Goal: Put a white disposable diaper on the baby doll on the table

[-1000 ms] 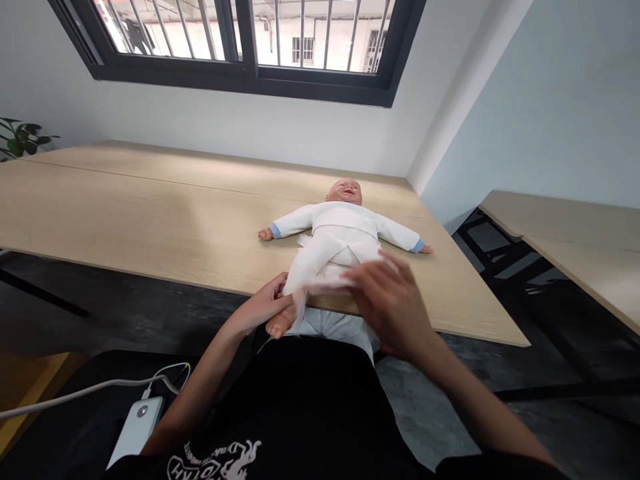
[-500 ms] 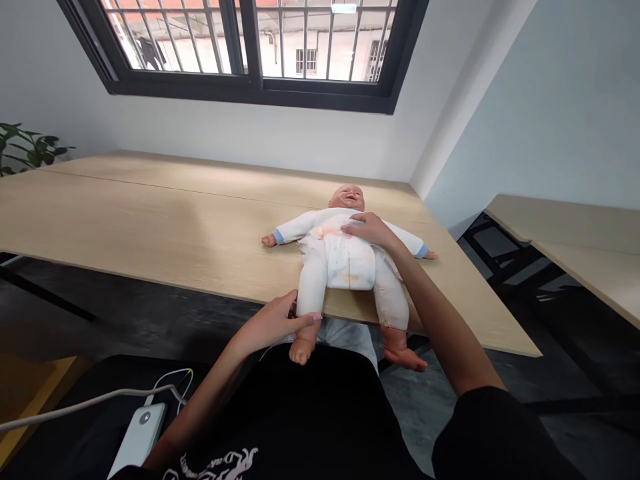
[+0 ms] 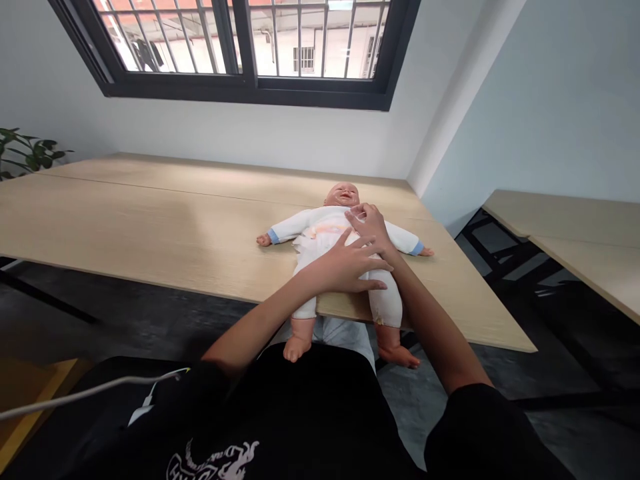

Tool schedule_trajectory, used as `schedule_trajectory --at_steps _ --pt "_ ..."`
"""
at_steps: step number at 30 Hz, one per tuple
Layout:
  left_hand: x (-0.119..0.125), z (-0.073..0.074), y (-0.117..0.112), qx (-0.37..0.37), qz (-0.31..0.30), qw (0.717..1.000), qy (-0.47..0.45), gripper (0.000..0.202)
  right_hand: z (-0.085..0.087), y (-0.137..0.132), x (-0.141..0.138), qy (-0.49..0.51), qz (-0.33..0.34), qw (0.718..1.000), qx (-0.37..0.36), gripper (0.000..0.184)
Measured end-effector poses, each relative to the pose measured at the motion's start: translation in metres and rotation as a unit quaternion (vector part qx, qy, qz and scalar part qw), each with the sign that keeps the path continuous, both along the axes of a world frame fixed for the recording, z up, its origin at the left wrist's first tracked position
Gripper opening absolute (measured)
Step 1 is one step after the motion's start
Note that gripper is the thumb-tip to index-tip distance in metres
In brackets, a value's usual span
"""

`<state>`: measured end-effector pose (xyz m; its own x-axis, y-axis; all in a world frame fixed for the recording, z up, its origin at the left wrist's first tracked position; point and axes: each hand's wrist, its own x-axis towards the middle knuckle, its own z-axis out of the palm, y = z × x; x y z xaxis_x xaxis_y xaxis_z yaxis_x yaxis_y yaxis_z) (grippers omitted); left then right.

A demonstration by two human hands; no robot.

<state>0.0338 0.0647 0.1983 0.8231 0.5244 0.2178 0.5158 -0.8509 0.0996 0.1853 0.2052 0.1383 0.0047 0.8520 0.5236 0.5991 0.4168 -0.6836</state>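
Note:
A baby doll in a white top with blue cuffs lies on its back on the wooden table. Its lower legs hang over the front edge. Around its waist is a white diaper with an orange-pink patterned top band, mostly covered by my hands. My left hand is open, fingers spread, across the front of the diaper. My right hand is on the doll's chest just above the diaper's upper edge, its fingers curled together. What lies between those fingertips is too small to make out.
A barred window is in the wall behind the table. Another table stands at the right. At lower left, a cable runs across a black surface beside a yellow box. A plant is at far left.
My left hand has left the doll's leg and moved up and right over the diaper. My right hand has shifted slightly up the chest, and its fingers have curled.

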Motion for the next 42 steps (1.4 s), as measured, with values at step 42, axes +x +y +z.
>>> schedule_trajectory --at_steps 42 --pt "0.008 -0.039 0.124 -0.129 -0.009 0.985 -0.112 0.043 -0.018 -0.07 0.099 0.281 0.159 0.893 -0.312 0.05"
